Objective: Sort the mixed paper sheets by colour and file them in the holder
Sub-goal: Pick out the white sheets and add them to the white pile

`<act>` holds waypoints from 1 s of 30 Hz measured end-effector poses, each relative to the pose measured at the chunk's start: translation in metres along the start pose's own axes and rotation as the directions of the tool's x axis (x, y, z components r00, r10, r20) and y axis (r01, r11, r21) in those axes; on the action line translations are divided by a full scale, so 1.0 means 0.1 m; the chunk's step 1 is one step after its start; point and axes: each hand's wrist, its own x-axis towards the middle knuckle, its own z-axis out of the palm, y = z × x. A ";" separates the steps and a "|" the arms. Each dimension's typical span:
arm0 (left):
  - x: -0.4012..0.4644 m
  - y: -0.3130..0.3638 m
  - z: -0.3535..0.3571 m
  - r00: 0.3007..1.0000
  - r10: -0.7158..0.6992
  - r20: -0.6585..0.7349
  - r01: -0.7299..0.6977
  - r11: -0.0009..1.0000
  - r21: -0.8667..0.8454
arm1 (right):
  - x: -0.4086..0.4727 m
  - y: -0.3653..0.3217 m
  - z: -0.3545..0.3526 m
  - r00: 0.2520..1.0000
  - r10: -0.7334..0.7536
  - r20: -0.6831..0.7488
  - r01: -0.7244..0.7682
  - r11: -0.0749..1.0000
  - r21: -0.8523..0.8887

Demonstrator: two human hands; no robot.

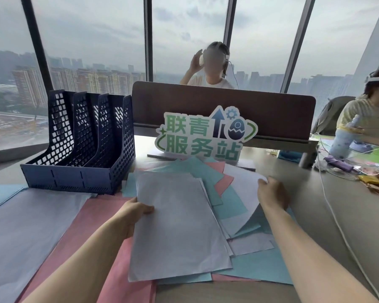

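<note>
A mixed heap of white, blue and pink sheets (pixel 217 186) lies in the middle of the desk. My left hand (pixel 134 213) pinches the left edge of the top white sheet (pixel 177 226). My right hand (pixel 271 193) grips the far corner of another white sheet (pixel 245 193), lifting its right side off the blue paper below. To the left lie sorted piles: white (pixel 24 226), pink (pixel 85 226) and a blue one (pixel 2 193) at the far left edge. The dark blue file holder (pixel 79 169) stands empty at the back left.
A green and white sign (pixel 204 136) stands behind the heap, before a brown desk divider (pixel 223 106). A white cable (pixel 337 221) runs down the desk's right side. Clutter and a bottle (pixel 346 138) lie far right, where another person sits; a second person sits beyond the divider.
</note>
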 end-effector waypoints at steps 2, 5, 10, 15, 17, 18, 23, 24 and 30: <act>0.00 0.00 0.00 1.000 0.003 -0.001 -0.003 1.000 0.000 | 0.01 -0.11 -0.10 0.973 -0.082 -0.216 0.098 0.993 0.062; 0.02 -0.01 -0.03 1.000 0.003 0.004 -0.003 1.000 0.006 | 0.03 -0.38 -0.31 0.900 -0.196 -0.390 0.260 0.958 0.118; 0.03 -0.02 -0.04 1.000 -0.002 0.001 0.002 1.000 -0.011 | -0.05 -0.98 -0.74 0.660 -0.512 -0.549 0.620 0.784 0.014; -0.02 -0.01 -0.02 1.000 0.012 -0.026 -0.012 1.000 -0.014 | -0.15 -1.30 -0.92 0.714 -0.342 -0.611 0.579 0.779 0.241; -0.03 -0.02 -0.02 0.999 0.019 -0.049 -0.020 1.000 -0.020 | -0.21 -1.23 -0.75 0.798 -0.302 -0.521 0.499 0.816 0.291; -0.04 -0.02 -0.02 0.998 0.020 -0.060 -0.022 0.999 -0.039 | -0.27 -1.16 -0.62 0.846 -0.282 -0.452 0.448 0.836 0.316; -0.02 -0.02 -0.04 0.999 -0.040 -0.011 0.037 0.978 -0.207 | -0.75 -0.69 0.09 0.986 -0.069 -0.150 0.119 0.928 0.352; -0.02 -0.01 -0.03 0.999 -0.023 0.027 0.029 0.974 -0.225 | -0.84 -0.64 0.18 0.992 -0.045 -0.114 0.085 0.925 0.372; 0.06 -0.02 -0.06 0.996 -0.018 0.083 0.035 0.977 -0.209 | -1.04 -0.48 0.39 0.999 0.006 0.047 -0.023 0.923 0.384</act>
